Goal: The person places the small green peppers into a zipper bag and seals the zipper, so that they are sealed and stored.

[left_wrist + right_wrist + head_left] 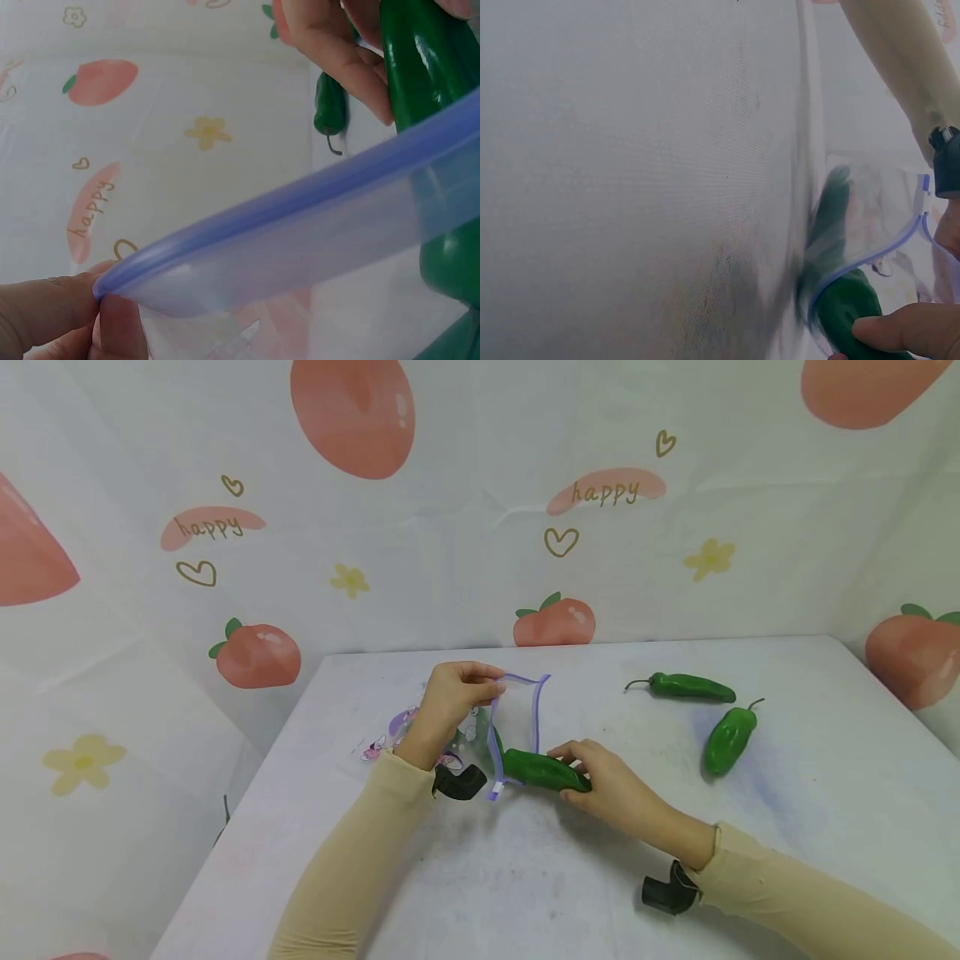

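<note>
A clear zip bag [517, 710] with a purple zip edge and printed figures lies on the table, its mouth spread toward the right. My left hand [459, 697] pinches the upper rim of that mouth between thumb and fingers. My right hand [611, 781] grips a green pepper [543, 770] by its right end, and the pepper's other end is inside the bag mouth. In the right wrist view another green pepper [831, 206] shows through the plastic, deeper in the bag [881, 180]. My right thumb [907, 330] presses on the held pepper.
Two more green peppers lie at the right of the table: a long one [690, 687] at the back and a shorter one [729, 742] nearer. Behind the white table [495, 893] hangs a cloth [450, 543] printed with fruit. Each wrist carries a black mount [670, 891].
</note>
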A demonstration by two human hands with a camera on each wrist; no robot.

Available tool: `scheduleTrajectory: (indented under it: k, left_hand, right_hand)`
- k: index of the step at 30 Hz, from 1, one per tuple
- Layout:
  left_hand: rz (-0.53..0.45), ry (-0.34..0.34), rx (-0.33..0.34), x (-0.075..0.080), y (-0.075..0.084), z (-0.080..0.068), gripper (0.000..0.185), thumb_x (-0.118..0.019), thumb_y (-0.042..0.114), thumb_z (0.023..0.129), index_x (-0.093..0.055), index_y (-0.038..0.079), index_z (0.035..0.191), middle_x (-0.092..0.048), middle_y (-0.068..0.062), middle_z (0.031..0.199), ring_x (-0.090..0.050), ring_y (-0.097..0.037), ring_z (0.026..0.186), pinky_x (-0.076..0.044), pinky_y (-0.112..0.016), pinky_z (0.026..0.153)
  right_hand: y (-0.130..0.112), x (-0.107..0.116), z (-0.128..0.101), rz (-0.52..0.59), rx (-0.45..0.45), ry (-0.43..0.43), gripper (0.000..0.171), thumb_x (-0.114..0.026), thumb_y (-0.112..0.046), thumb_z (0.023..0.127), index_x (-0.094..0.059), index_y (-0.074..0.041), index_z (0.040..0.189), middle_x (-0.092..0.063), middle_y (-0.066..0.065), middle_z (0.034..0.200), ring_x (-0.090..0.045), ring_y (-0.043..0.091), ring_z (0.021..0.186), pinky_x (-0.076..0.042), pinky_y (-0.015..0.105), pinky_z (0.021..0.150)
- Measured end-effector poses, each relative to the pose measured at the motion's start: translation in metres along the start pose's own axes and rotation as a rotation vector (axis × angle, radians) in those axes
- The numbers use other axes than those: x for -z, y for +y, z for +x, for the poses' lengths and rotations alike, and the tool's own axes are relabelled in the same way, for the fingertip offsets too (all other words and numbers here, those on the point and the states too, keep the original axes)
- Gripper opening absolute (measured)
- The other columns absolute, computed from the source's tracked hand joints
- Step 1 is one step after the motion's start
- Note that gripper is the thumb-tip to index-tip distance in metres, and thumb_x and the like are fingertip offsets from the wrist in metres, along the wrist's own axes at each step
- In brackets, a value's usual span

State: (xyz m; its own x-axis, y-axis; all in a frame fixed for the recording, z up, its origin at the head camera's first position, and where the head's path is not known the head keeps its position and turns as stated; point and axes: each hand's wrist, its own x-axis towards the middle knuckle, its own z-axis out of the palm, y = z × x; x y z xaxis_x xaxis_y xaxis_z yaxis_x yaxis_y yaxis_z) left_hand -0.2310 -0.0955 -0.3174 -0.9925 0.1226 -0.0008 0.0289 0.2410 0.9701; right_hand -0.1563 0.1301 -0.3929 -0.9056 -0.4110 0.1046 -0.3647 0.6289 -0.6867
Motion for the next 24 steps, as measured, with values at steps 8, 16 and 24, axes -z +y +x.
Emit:
scheduleTrajectory:
  k: [8, 16, 24]
  left_hand:
    - [-0.009, 0.000, -0.004, -0.0002, -0.0004, 0.0000, 0.024, -0.072, 0.002, 0.084, -0.071, -0.006, 0.106, -0.068, -0.007, 0.085, -0.063, -0.010, 0.073, -0.056, -0.023, 0.073]
    - [0.000, 0.007, 0.012, -0.0006, -0.0014, 0.0001, 0.024, -0.073, 0.004, 0.084, -0.071, -0.004, 0.107, -0.069, -0.007, 0.088, -0.063, -0.013, 0.075, -0.056, -0.025, 0.074]
    - [-0.011, 0.002, 0.023, -0.0007, -0.0021, 0.0005, 0.026, -0.072, 0.003, 0.084, -0.070, -0.005, 0.108, -0.069, -0.008, 0.089, -0.063, -0.012, 0.074, -0.056, -0.025, 0.075]
  right_hand:
    - [-0.0001, 0.0009, -0.0003, -0.012, 0.036, 0.014, 0.051, -0.074, 0.002, 0.079, -0.060, -0.006, 0.127, -0.060, 0.008, 0.105, -0.061, 0.026, 0.097, -0.053, 0.036, 0.079]
    - [-0.0010, 0.0008, 0.0022, -0.001, 0.037, 0.010, 0.046, -0.073, 0.003, 0.080, -0.059, -0.003, 0.123, -0.064, 0.012, 0.111, -0.062, 0.023, 0.092, -0.054, 0.030, 0.073]
    - [-0.0024, 0.0005, 0.0032, 0.057, 0.004, 0.008, 0.038, -0.072, 0.002, 0.082, -0.058, -0.003, 0.117, -0.065, 0.012, 0.114, -0.064, 0.024, 0.093, -0.057, 0.032, 0.076]
